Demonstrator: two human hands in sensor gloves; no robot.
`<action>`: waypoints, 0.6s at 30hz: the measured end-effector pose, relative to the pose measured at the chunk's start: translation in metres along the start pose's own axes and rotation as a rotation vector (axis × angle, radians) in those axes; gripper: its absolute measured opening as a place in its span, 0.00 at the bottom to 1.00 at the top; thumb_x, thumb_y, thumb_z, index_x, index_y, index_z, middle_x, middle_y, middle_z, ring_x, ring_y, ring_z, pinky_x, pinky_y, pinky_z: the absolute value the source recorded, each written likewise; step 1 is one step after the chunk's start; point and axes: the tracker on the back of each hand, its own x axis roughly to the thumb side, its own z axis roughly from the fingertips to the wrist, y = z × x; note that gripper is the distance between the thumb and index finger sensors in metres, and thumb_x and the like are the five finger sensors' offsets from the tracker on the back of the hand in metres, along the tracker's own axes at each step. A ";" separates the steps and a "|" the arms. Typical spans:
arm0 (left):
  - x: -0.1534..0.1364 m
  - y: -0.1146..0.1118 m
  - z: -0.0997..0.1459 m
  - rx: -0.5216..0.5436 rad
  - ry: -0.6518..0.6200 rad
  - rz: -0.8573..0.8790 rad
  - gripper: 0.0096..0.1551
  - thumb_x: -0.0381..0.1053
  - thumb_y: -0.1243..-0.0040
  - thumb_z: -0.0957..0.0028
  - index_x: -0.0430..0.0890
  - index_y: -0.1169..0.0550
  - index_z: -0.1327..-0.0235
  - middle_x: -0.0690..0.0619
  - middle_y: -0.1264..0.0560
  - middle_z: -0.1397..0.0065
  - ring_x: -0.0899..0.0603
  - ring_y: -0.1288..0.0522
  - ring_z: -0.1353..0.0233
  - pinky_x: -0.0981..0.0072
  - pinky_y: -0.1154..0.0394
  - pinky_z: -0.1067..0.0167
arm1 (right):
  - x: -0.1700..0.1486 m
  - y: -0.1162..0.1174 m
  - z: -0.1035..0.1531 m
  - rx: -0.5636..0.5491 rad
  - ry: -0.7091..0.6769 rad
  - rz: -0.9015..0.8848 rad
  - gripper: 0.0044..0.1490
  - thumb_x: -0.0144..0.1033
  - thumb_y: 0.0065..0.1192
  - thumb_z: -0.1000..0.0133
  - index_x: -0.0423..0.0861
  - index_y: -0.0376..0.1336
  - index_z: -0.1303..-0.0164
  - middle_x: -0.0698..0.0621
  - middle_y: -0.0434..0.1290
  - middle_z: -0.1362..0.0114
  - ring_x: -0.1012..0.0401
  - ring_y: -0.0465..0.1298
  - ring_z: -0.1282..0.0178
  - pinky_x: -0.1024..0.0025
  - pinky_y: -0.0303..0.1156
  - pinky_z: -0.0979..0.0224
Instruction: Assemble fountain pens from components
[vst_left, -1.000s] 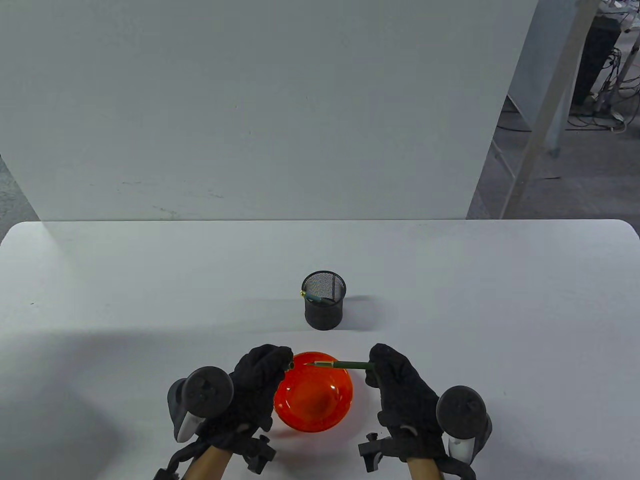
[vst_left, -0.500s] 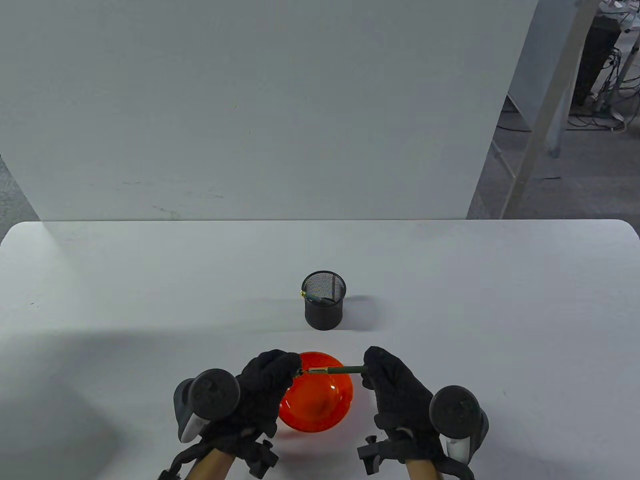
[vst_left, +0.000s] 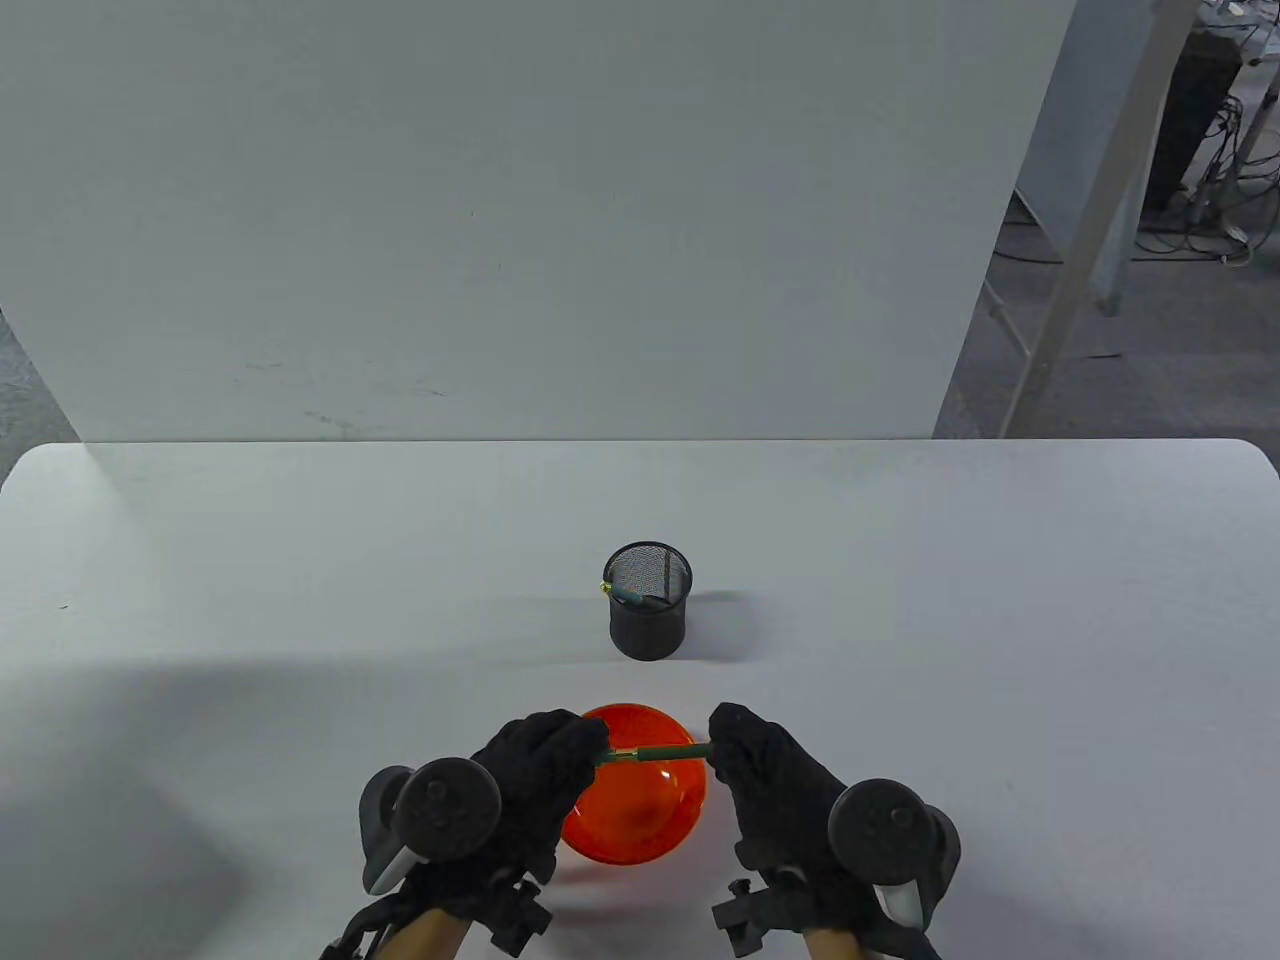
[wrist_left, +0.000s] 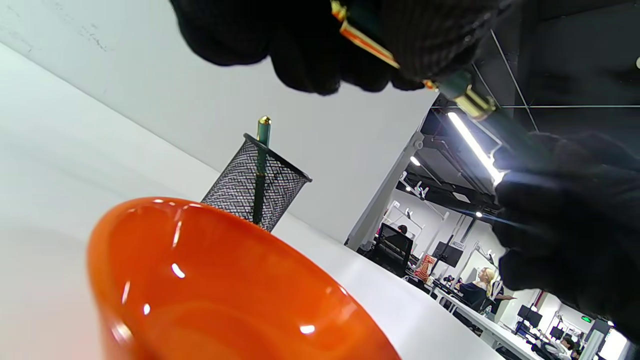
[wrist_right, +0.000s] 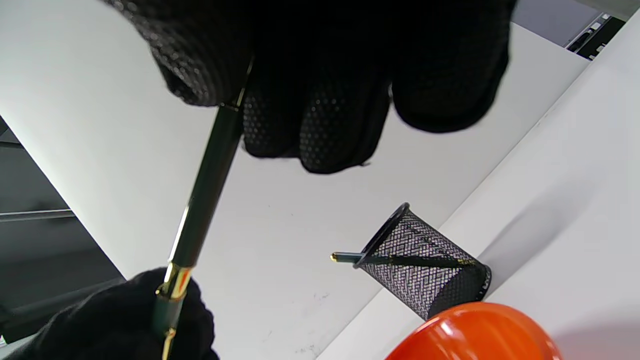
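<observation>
A dark green fountain pen with gold bands (vst_left: 655, 752) spans level between both gloved hands, above the orange bowl (vst_left: 640, 820). My left hand (vst_left: 560, 745) pinches the cap end, where a gold clip (wrist_left: 367, 42) shows between its fingers. My right hand (vst_left: 735, 745) grips the barrel end (wrist_right: 207, 175). The cap and barrel meet at a gold ring (wrist_right: 172, 282); the nib is hidden. Behind the bowl stands a black mesh pen cup (vst_left: 648, 598) holding one finished green pen (wrist_left: 262, 150).
The white table (vst_left: 1000, 620) stretches wide on both sides of the hands. A white panel (vst_left: 500, 220) rises along its far edge. The orange bowl's inside (wrist_left: 210, 310) looks bare in the left wrist view.
Both hands moved toward each other and slightly nearer me. The barrel's exposed front slid into the cap, so the two pen parts now meet.
</observation>
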 end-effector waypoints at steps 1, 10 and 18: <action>0.000 -0.001 0.000 -0.004 -0.002 0.000 0.26 0.54 0.43 0.43 0.61 0.28 0.30 0.54 0.28 0.27 0.46 0.25 0.33 0.50 0.25 0.37 | 0.000 0.001 0.000 0.003 -0.002 -0.001 0.25 0.44 0.57 0.38 0.49 0.68 0.33 0.51 0.79 0.40 0.56 0.81 0.44 0.51 0.78 0.39; 0.005 -0.001 0.000 0.011 -0.007 0.055 0.25 0.52 0.44 0.43 0.57 0.27 0.31 0.53 0.27 0.29 0.46 0.24 0.35 0.50 0.25 0.36 | 0.000 0.006 0.000 0.045 0.040 -0.027 0.25 0.44 0.57 0.38 0.49 0.69 0.34 0.50 0.80 0.40 0.56 0.82 0.45 0.51 0.79 0.40; 0.011 0.002 -0.001 0.040 -0.007 0.126 0.24 0.50 0.45 0.43 0.56 0.26 0.33 0.52 0.27 0.30 0.47 0.23 0.36 0.51 0.23 0.36 | -0.002 0.009 -0.002 0.072 0.092 -0.136 0.24 0.43 0.56 0.39 0.49 0.69 0.35 0.50 0.80 0.42 0.57 0.82 0.47 0.53 0.79 0.40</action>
